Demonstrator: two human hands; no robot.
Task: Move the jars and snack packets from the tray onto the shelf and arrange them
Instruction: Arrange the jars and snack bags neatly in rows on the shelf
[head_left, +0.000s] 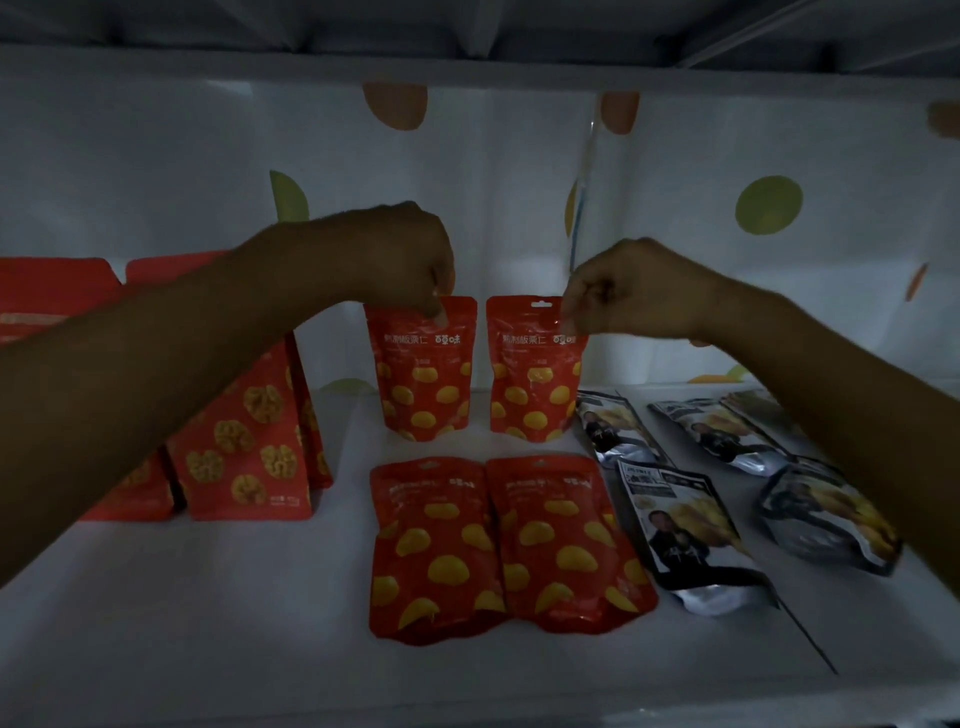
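The left hand (400, 254) is curled, thumb and fingertips pinching the top edge of the left packet (423, 379); the right hand (618, 291) is curled the same way, pinching the top right corner of the right packet (535, 384). Both are red pouches printed with yellow pieces; each hangs straight down from its hand, upright, with its base on the white shelf (208, 597); the two stand side by side between the hands, near each other with a narrow gap.

Below the hands and nearer the camera lie the flat packets (431, 551), two more of the same red kind, face up and overlapping along their inner edges.

Under the left forearm, on the outer side of the left hand, stand the walnut bags (244, 447), larger and red; the arm hides part of them, so I cannot tell their number.

Below the right hand and under the right forearm lie the silver packets (685, 530), several with dark printed fronts, flat or tilted on the shelf; one is just beside the flat packets.

Beyond both hands hangs a dotted sheet (156, 171), white with green and orange spots; the light is dim.
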